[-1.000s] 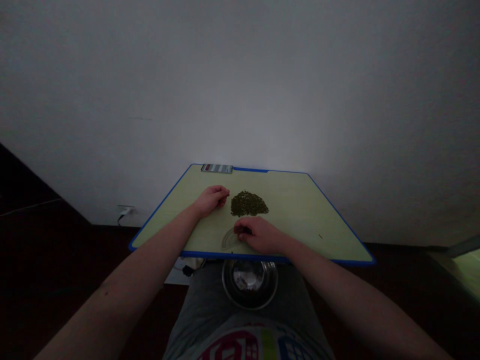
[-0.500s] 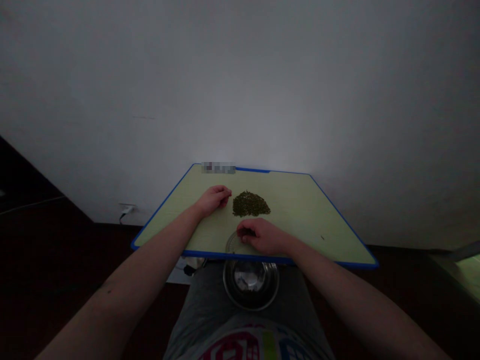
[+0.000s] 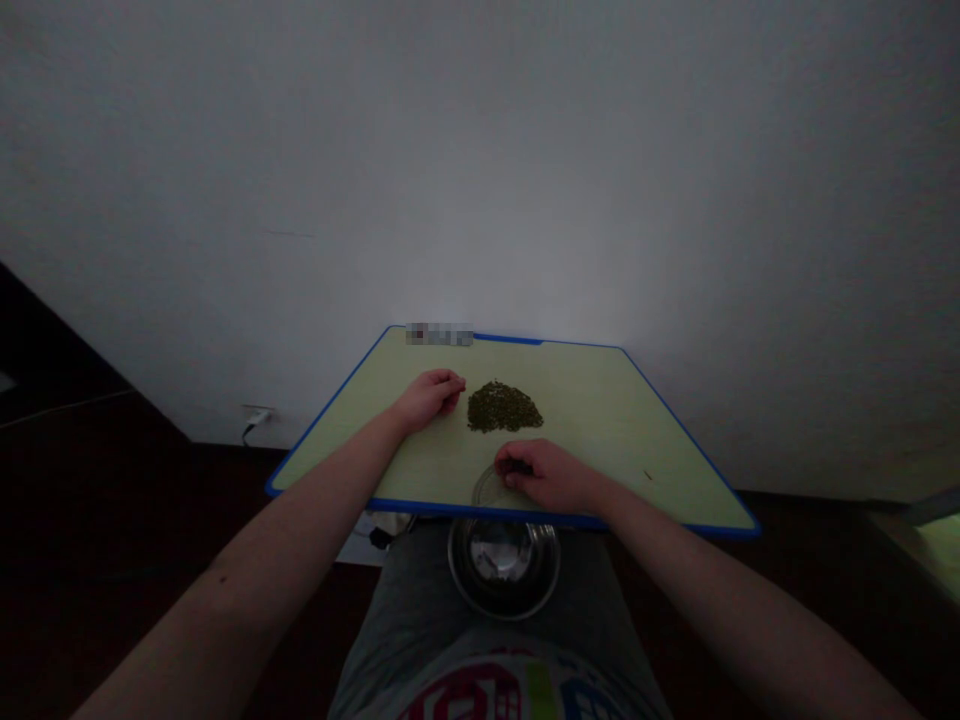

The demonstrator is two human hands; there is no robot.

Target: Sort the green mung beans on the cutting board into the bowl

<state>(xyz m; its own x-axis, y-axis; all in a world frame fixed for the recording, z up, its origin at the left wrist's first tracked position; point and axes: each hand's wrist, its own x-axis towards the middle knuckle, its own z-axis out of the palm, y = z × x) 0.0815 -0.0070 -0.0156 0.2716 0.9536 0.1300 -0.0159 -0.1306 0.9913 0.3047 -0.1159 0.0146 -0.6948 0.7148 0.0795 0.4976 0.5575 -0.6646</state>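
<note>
A heap of small greenish-brown grains or seeds [image 3: 505,408] lies on the pale table top. Close to its left side, my left hand [image 3: 433,398] rests with curled fingers, thumb and fingertips pressed together; whatever is between them is too small to make out. My right hand [image 3: 546,474] is near the front edge, its fingers curled round the rim of a clear round dish or lid [image 3: 487,488]. The inside of this hand is dark and partly hidden. Below the table edge, a shiny metal bowl [image 3: 504,600] sits on my lap with some small bits inside.
The small table [image 3: 600,420] has a blue rim and stands against a grey wall [image 3: 555,180]. One thin brown sliver [image 3: 647,475] lies on its right side. A plug in a wall socket [image 3: 259,415] with a dark cord is at the left.
My right hand has slid a little to the right, and the clear round dish or lid has moved with it. My left hand and the heap look much the same.
</note>
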